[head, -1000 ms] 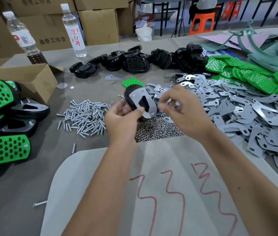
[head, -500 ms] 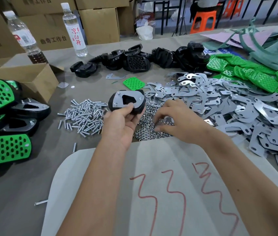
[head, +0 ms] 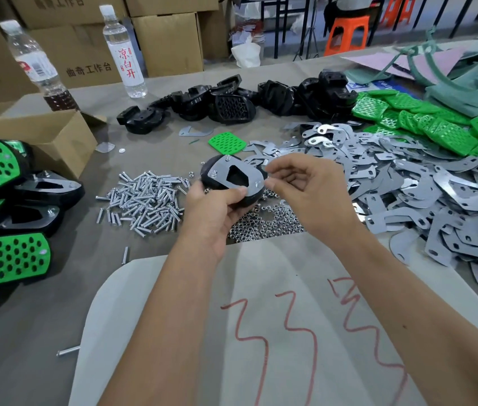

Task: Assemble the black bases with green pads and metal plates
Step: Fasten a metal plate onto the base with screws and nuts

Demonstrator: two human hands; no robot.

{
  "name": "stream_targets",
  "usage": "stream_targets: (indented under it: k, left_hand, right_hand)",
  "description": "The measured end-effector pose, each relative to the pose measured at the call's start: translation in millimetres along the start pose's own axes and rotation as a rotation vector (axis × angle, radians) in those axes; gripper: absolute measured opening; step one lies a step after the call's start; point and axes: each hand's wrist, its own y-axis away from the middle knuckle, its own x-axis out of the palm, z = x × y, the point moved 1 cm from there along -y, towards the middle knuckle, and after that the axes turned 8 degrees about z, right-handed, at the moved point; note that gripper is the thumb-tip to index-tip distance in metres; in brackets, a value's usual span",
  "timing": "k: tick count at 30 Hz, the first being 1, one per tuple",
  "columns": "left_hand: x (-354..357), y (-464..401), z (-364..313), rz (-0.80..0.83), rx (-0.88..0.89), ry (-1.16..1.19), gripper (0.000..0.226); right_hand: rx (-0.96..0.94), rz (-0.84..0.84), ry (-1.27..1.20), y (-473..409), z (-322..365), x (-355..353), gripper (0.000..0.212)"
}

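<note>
My left hand (head: pixel 212 213) grips a black base (head: pixel 233 178) above the table, with a grey metal plate on its upper face and my thumb pressed on the plate's near edge. My right hand (head: pixel 310 194) is at the base's right end, thumb and forefinger pinched together there; what they pinch is too small to tell. Under the hands lies a heap of small nuts (head: pixel 267 222). A pile of screws (head: pixel 144 200) lies to the left, loose metal plates (head: pixel 407 189) to the right, black bases (head: pixel 231 104) at the back and green pads (head: pixel 436 124) at the back right.
Finished assemblies (head: pixel 3 206) are stacked at the left edge beside an open cardboard box (head: pixel 41 136). Two water bottles (head: pixel 123 51) stand at the back left. One green pad (head: pixel 227 143) lies alone past the hands. White paper (head: pixel 261 317) with red marks covers the near table.
My right hand has come up from the heap of nuts to the right end of the base. My left hand has kept hold of the base and shifted it slightly right.
</note>
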Motion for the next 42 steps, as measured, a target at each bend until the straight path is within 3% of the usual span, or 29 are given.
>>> stream_targets:
  k: [13,22,30,33,37,42]
  left_hand:
    - [2.1,4.2,-0.3,0.067,0.030,-0.030,0.045]
    - [1.7,4.4,2.3,0.072,0.032,-0.057,0.045]
    - [-1.9,4.4,-1.3,0.095,-0.053,-0.093,0.040]
    - [-2.1,4.4,-1.2,0.104,-0.039,-0.100,0.038]
    - [-1.4,4.0,1.2,0.107,-0.011,-0.122,0.032]
    - [-0.7,2.7,3.5,0.095,0.003,-0.123,0.037]
  right_hand:
    - [-0.075,-0.023,-0.034,2.1,0.0,1.5,0.009]
    - [-0.094,0.047,0.048,1.2,-3.1,2.5,0.011]
    - [-0.065,0.191,-0.037,-1.0,-4.1,-6.7,0.009]
    - [-0.053,0.156,-0.026,0.5,-4.2,-4.6,0.006]
    - [-0.013,0.084,-0.004,2.5,-4.7,-1.8,0.018]
    - [0.001,0.128,0.004,1.5,-1.8,-1.3,0.014]
